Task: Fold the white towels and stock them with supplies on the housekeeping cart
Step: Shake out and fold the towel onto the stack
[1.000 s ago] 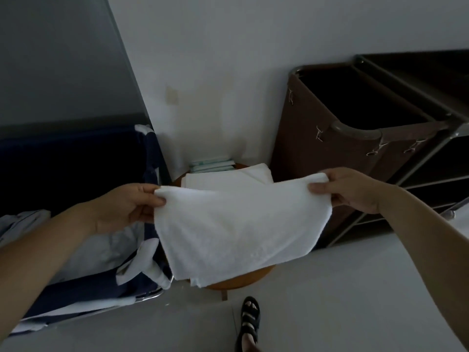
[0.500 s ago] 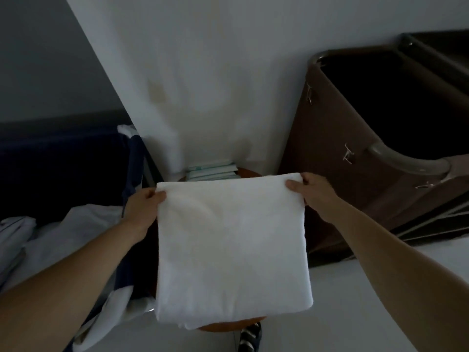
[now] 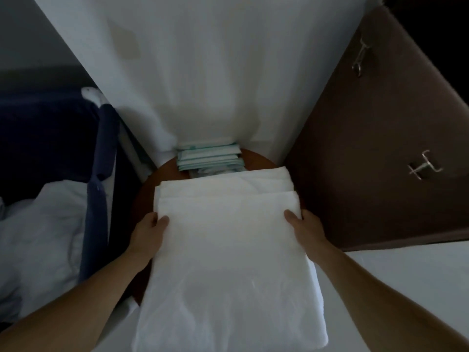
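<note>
A folded white towel (image 3: 228,262) lies on top of a stack of folded white towels (image 3: 253,181) on a round wooden stool (image 3: 256,158). My left hand (image 3: 148,235) grips the top towel's left edge, thumb on top and fingers under the fold. My right hand (image 3: 305,231) grips its right edge the same way. Behind the stack, against the wall, sits a pile of pale green-and-white supply packets (image 3: 209,158). The brown fabric bag of the housekeeping cart (image 3: 385,153) stands directly to the right.
A dark blue laundry bin (image 3: 101,174) holding crumpled white linen (image 3: 43,237) stands on the left. A white wall (image 3: 215,72) rises right behind the stool. Metal clips (image 3: 423,168) hang on the cart bag. Pale floor (image 3: 418,275) shows at the lower right.
I have leaned in and brought the folded towel down from the air onto the towel stack. Both hands slid from its top corners to its side edges.
</note>
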### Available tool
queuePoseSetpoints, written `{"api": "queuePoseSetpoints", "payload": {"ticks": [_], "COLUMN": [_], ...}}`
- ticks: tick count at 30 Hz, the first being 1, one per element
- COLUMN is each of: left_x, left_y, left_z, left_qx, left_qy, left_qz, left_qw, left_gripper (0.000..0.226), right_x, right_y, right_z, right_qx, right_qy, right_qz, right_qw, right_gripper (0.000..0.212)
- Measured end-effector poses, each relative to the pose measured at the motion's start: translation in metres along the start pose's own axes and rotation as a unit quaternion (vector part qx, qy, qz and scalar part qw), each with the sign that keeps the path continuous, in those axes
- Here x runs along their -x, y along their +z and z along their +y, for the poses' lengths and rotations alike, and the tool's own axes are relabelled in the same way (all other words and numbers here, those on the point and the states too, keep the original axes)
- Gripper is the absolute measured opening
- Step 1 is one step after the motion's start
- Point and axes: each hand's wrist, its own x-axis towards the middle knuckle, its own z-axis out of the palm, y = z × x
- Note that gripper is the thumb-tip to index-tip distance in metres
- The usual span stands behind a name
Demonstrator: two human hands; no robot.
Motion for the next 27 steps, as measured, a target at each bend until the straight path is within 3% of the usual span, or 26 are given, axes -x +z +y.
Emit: {"api": "queuePoseSetpoints", "payload": {"ticks": [4, 8, 13, 20, 24, 27], "left_x": [0.003, -0.013, -0.044, -0.020, 0.018, 0.047], "left_y": [-0.004, -0.008, -0.001, 0.004, 0.011, 0.019], "left_z": [0.014, 0.043, 0.042, 0.005, -0.022, -0.044], "left_qx": [-0.041, -0.008, -0.041, -0.022, -0.053, -0.110], "left_qy": [0.093, 0.147, 0.051, 0.038, -0.008, -0.050], "left_qz": [0.046, 0.089, -0.012, 0.019, 0.033, 0.053], "left_qw": [0.994, 0.985, 0.998, 0.999, 0.998, 0.991], "left_gripper": [0.015, 0.013, 0.029, 0.043, 0.058, 0.068], "right_x": [-0.003, -0.014, -0.031, -0.015, 0.012, 0.034], "right_y": [-0.004, -0.012, -0.001, -0.003, -0.013, -0.012], "right_z": [-0.008, -0.029, -0.037, -0.004, 0.027, 0.046], "right_qx": [-0.013, -0.052, -0.021, 0.001, 0.076, 0.160], "right_qy": [-0.030, -0.068, -0.020, 0.005, 0.049, 0.033], "right_qz": [0.007, 0.047, 0.022, 0.060, 0.052, 0.053], "right_qw": [0.999, 0.995, 0.999, 0.998, 0.995, 0.985], "right_gripper": [0.029, 0.032, 0.031, 0.038, 0.044, 0.046]}}
